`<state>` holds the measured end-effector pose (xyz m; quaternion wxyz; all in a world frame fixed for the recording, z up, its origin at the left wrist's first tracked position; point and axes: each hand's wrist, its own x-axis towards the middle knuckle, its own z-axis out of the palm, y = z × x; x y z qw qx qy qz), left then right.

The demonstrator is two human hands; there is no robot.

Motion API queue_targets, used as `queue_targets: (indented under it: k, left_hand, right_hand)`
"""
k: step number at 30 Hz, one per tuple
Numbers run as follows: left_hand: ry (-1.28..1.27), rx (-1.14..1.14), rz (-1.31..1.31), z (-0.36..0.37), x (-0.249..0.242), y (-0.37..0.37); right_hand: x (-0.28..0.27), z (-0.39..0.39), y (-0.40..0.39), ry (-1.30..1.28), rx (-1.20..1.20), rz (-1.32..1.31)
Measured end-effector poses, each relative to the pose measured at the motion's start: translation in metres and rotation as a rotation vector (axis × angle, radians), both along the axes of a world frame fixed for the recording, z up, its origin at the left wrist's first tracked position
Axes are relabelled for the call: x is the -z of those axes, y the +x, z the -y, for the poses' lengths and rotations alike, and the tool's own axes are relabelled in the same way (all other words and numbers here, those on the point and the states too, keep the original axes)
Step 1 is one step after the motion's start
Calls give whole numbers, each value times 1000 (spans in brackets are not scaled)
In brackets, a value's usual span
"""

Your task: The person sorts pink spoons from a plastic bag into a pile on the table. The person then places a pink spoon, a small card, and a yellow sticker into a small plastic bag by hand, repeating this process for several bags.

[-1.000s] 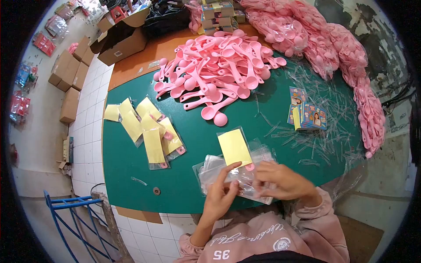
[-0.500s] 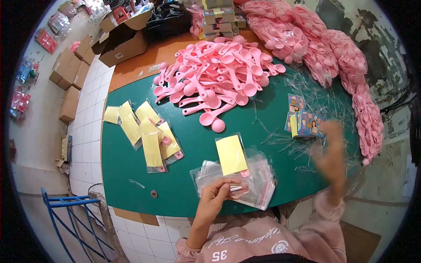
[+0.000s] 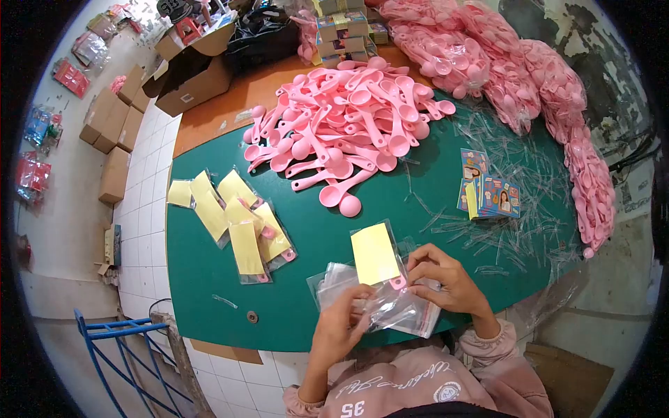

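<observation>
Near the front edge of the green table, my left hand (image 3: 336, 326) pinches the clear flap of a plastic bag (image 3: 382, 312). My right hand (image 3: 454, 282) is closed at the bag's right side, thumb and fingertips together on the clear film. Inside the bag lies a yellow card (image 3: 375, 252), and the holed end of a pink spoon handle (image 3: 398, 282) shows at its lower corner. Beneath it is a stack of flat clear bags (image 3: 421, 317), partly hidden by my hands.
Pink measuring spoons (image 3: 348, 118) are heaped at the back. Filled bags with yellow cards (image 3: 245, 247) lie left. Printed cards (image 3: 500, 196) sit right, among loose clear strips (image 3: 529, 188). Bagged spoons (image 3: 557, 97) line the right edge. A blue metal rack (image 3: 125, 331) stands lower left.
My right hand has come from the right, beside the printed cards, back to the bag and closed on its film. My left hand stays at the bag. The view has shifted slightly.
</observation>
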<state>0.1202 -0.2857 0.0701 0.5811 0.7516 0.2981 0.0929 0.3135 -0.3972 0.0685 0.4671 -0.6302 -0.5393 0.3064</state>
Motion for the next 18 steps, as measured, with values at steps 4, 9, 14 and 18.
queue_targets:
  k: [4,9,14,18]
  left_hand:
    - [16,-45,50,5,15,5]
    - [26,-137,40,9,9,14]
    - [21,-185,38,10,25,11]
    - [-100,-306,20,14,28,12]
  right_hand:
    - [0,4,1,-92,9,-70]
    - [11,2,-12,-190,111,-387]
    - [17,1,-24,-274,302,-555]
    - [19,1,-27,-313,381,-572]
